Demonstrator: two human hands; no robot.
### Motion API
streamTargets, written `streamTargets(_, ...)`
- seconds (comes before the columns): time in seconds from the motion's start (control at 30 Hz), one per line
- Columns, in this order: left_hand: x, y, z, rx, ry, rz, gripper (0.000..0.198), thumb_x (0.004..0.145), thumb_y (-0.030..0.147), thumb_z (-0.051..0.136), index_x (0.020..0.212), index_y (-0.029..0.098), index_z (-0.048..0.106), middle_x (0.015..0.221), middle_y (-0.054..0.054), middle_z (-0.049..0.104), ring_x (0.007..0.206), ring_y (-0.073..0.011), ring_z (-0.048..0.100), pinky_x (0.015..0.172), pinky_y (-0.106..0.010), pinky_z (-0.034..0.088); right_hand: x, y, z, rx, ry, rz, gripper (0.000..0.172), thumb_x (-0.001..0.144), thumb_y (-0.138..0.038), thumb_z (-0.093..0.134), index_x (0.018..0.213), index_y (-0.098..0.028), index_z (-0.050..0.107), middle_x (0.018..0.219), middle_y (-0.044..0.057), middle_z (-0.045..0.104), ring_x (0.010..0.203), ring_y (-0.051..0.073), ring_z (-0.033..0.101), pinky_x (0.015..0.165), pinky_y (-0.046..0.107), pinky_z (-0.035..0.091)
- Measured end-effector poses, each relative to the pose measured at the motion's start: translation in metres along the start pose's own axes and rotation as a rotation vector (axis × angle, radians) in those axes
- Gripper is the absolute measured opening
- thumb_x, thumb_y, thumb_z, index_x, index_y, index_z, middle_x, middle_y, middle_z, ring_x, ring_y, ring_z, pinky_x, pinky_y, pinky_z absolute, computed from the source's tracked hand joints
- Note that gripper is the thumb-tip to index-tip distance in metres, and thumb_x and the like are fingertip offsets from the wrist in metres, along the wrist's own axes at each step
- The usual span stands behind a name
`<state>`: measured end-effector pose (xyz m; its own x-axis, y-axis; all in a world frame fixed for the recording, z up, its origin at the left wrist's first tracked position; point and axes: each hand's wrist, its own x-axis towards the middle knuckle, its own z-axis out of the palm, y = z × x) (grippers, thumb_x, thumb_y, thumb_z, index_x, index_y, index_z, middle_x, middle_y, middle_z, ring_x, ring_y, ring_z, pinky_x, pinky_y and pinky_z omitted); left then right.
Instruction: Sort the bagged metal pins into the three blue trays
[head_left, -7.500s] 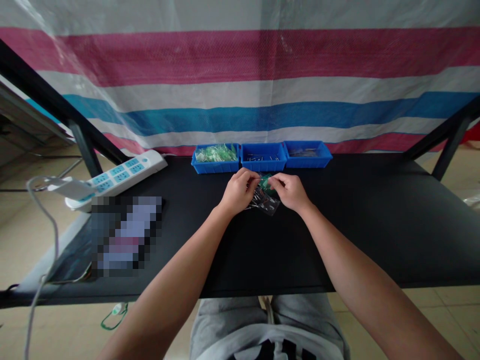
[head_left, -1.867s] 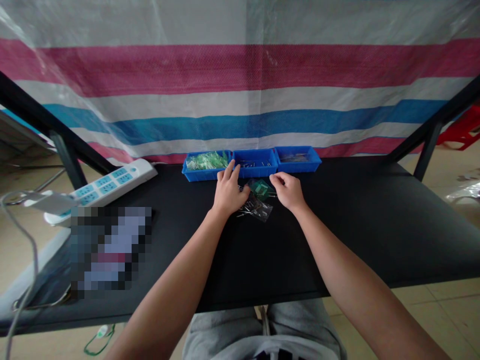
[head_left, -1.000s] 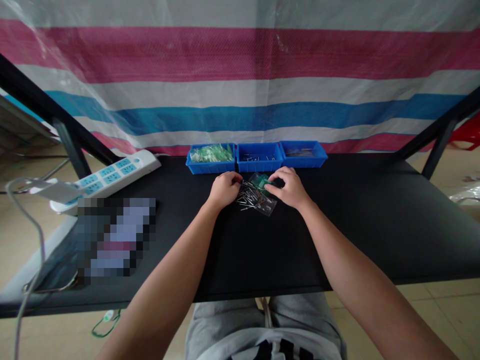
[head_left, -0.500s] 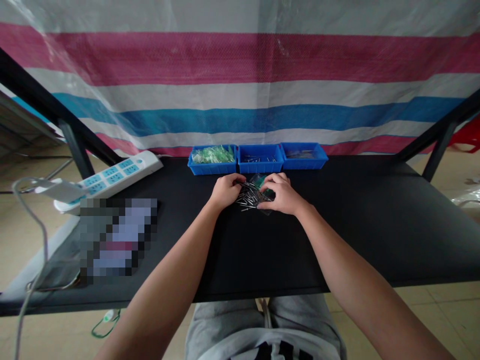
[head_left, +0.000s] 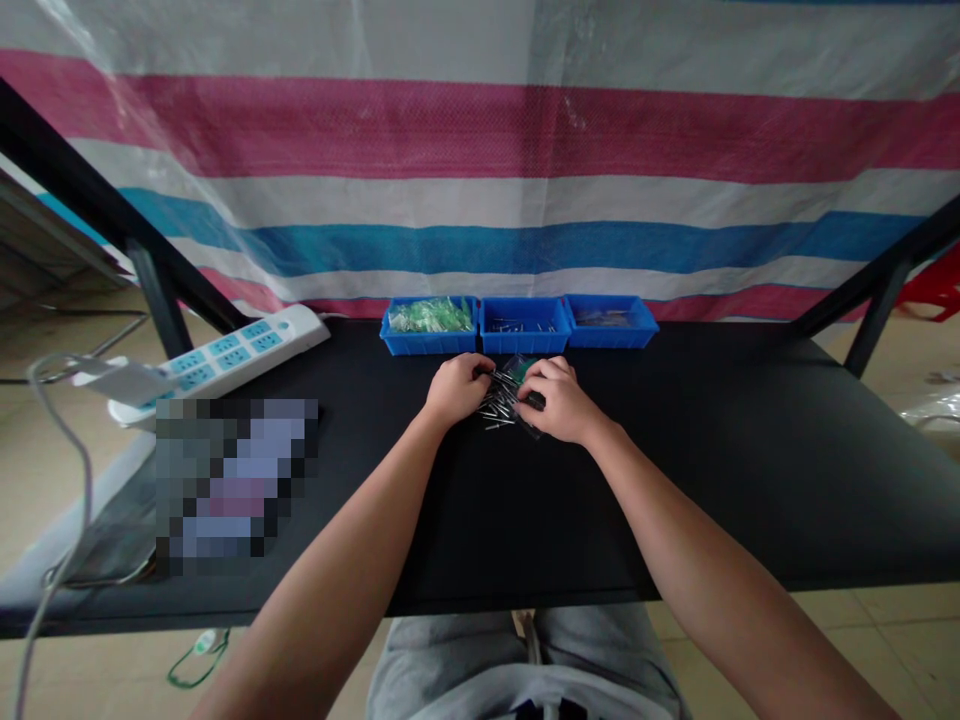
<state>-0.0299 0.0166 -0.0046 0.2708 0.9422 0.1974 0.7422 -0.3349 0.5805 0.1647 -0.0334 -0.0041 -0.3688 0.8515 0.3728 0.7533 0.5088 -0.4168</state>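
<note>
Metal pins (head_left: 495, 408) lay in a loose heap on the black tabletop (head_left: 765, 450), between the two hands and in front of the middle blue bin (head_left: 524, 342). They were thin and straight, and their long axes did not agree: several near the top of the heap slanted from upper left down to lower right, while one at the near edge lay almost crosswise to the person. Which ends were the heads was too small to tell.

The left hand (head_left: 454, 390) was at the heap's left side, fingers curled, thumb and forefinger close together among the pins; whether they pinched one could not be told. The right hand (head_left: 562, 402) was half open over the right side, with a gap between thumb and bent fingers. Clear plastic film (head_left: 514, 366) with a green patch (head_left: 523, 370) showed beside and beneath its fingertips; whether it gripped film or pins could not be told. No lettering on the film could be read.

Green and clear packets (head_left: 431, 316) filled the left blue bin (head_left: 429, 344). A white power strip (head_left: 289, 322) lay at an angle on the left, its socket markings too small to read, near an object (head_left: 251, 480) blurred into blocks.
</note>
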Motion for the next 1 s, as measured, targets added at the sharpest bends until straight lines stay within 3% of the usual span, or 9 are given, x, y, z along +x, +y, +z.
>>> streamTargets(0.27, -0.0015, 0.0023, -0.0016, 0.023, -0.009, 0.012, 0.03, 0.074, 0.017, 0.051, 0.096, 0.02, 0.071, 0.099, -0.003, 0.071, 0.086, -0.0183, 0.065, 0.087, -0.029, 0.051, 0.0011, -0.0033, 0.0018, 0.012, 0.03, 0.008, 0.01, 0.077, -0.015, 0.061, 0.069, -0.019, 0.065, 0.097, 0.008, 0.062, 0.1, 0.025, 0.047, 0.089, 0.042, 0.041)
streamTargets(0.73, -0.0013, 0.0016, 0.0008, 0.062, 0.0, 0.063, 0.028, 0.075, 0.016, 0.052, 0.096, 0.019, 0.071, 0.1, -0.005, 0.07, 0.092, -0.0198, 0.065, 0.09, -0.03, 0.05, 0.0009, -0.0033, -0.0031, -0.027, 0.036, 0.007, 0.007, 0.068, -0.013, 0.064, 0.067, -0.02, 0.063, 0.088, 0.007, 0.063, 0.092, 0.024, 0.051, 0.083, 0.039, 0.046)
streamTargets(1.0, -0.003, 0.0042, -0.0008, 0.08, -0.005, 0.073, 0.027, 0.075, 0.016, 0.052, 0.095, 0.019, 0.07, 0.101, -0.005, 0.069, 0.09, -0.0203, 0.064, 0.087, -0.031, 0.05, 0.0016, -0.0021, -0.0041, -0.089, 0.042, 0.026, 0.009, 0.073, -0.012, 0.06, 0.069, -0.019, 0.065, 0.085, 0.008, 0.064, 0.09, 0.024, 0.051, 0.082, 0.038, 0.048)
